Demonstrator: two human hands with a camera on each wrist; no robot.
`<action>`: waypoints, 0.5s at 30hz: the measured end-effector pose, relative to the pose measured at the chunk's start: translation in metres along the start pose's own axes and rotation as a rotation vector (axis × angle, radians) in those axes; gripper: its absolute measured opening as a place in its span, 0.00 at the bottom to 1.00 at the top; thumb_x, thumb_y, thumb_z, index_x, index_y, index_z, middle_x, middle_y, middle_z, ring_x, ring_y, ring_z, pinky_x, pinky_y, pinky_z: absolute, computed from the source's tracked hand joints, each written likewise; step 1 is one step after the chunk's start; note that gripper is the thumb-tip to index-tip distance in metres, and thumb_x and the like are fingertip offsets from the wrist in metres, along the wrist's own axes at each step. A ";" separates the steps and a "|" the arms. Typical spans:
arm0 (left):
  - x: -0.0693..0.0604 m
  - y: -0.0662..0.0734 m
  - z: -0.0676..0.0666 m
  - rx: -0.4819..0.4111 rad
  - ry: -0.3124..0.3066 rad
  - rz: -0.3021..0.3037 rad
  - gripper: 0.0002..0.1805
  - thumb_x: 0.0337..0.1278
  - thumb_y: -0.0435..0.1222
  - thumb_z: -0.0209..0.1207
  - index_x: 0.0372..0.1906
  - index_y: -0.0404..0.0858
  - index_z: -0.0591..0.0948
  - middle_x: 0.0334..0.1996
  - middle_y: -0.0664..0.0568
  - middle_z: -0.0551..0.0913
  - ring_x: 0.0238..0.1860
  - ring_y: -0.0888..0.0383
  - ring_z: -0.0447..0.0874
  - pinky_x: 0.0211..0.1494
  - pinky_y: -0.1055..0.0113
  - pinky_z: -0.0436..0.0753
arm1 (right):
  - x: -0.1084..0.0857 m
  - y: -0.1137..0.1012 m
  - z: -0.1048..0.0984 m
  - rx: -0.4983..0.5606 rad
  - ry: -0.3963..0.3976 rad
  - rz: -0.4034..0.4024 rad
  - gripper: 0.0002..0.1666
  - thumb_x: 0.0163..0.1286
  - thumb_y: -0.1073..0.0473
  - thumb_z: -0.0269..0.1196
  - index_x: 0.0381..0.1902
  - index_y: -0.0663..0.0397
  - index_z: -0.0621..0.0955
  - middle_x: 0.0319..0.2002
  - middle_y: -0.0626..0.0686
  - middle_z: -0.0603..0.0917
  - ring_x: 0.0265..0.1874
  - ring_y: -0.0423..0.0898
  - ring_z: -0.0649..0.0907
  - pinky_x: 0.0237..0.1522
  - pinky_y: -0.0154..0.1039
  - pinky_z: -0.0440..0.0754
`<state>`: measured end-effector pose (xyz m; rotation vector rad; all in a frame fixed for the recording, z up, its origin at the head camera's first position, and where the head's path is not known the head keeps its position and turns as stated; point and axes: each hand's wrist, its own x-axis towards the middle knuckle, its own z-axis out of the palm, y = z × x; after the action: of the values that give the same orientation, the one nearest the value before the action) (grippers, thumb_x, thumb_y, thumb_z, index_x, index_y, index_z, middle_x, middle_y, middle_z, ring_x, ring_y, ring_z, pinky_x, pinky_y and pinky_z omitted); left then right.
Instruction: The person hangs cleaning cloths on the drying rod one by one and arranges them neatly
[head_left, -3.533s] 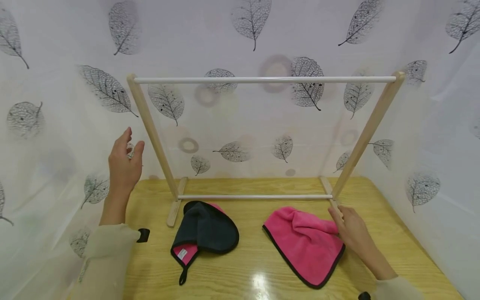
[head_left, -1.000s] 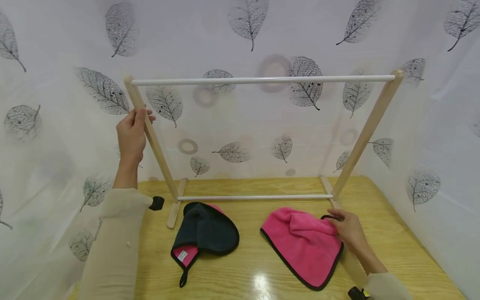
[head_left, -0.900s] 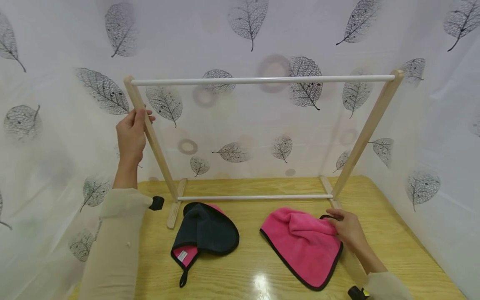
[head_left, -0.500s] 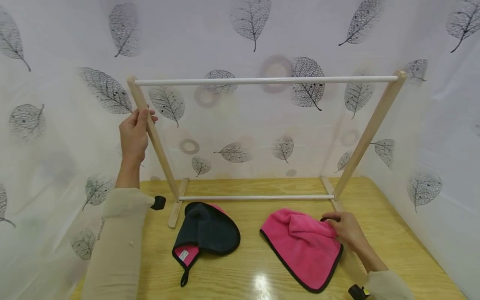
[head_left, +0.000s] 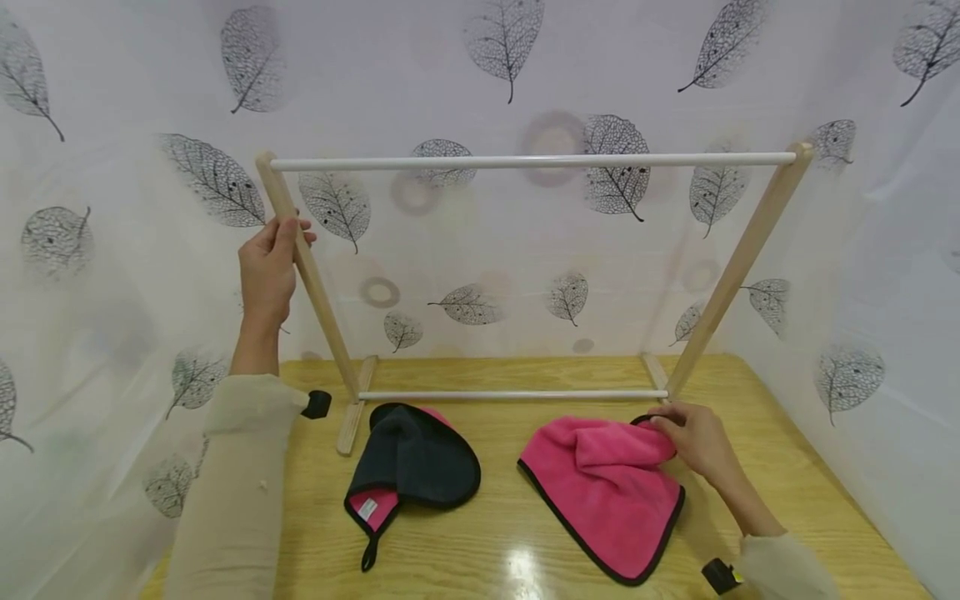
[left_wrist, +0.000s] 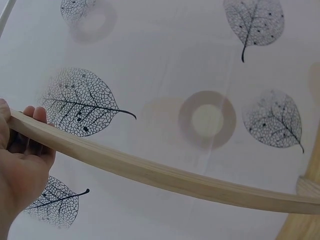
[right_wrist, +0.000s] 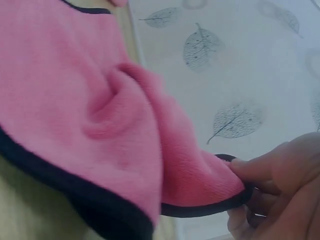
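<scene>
Right hand [head_left: 701, 442] higher, pinch on one cloth [head_left: 611, 492] of two, left hand [head_left: 267, 271] round one post [head_left: 322, 307] of two

L bare hand [head_left: 267, 271] up high, fingers curled in a grip, beige cloth-sleeved arm [head_left: 240, 483] below it. R bare hand [head_left: 697, 437] lower, well apart fr. L, thumb & fingertips pinching, bare forearm [head_left: 750, 505] slanting below it.
</scene>
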<state>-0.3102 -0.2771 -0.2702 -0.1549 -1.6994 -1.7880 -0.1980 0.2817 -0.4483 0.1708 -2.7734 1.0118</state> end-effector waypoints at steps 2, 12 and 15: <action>0.000 0.000 0.000 0.001 -0.001 -0.005 0.20 0.76 0.42 0.59 0.56 0.29 0.84 0.37 0.57 0.88 0.43 0.61 0.85 0.50 0.71 0.79 | 0.002 -0.005 -0.006 -0.002 -0.013 -0.033 0.10 0.71 0.65 0.68 0.46 0.67 0.88 0.44 0.66 0.88 0.44 0.57 0.85 0.36 0.39 0.80; -0.001 0.003 0.000 -0.012 -0.005 -0.010 0.22 0.75 0.42 0.60 0.58 0.26 0.82 0.41 0.51 0.88 0.43 0.61 0.86 0.52 0.70 0.80 | 0.011 -0.037 -0.032 0.011 -0.074 -0.143 0.11 0.70 0.66 0.68 0.48 0.65 0.89 0.44 0.64 0.88 0.29 0.41 0.81 0.29 0.34 0.78; -0.002 0.003 -0.001 -0.012 -0.007 -0.016 0.22 0.75 0.42 0.59 0.59 0.27 0.82 0.41 0.51 0.88 0.43 0.60 0.85 0.51 0.70 0.80 | 0.013 -0.046 -0.038 -0.020 -0.044 -0.187 0.08 0.69 0.64 0.70 0.45 0.60 0.90 0.44 0.61 0.89 0.37 0.44 0.84 0.36 0.35 0.80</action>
<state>-0.3072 -0.2770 -0.2687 -0.1535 -1.6993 -1.8119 -0.1982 0.2708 -0.3887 0.4455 -2.7425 0.9440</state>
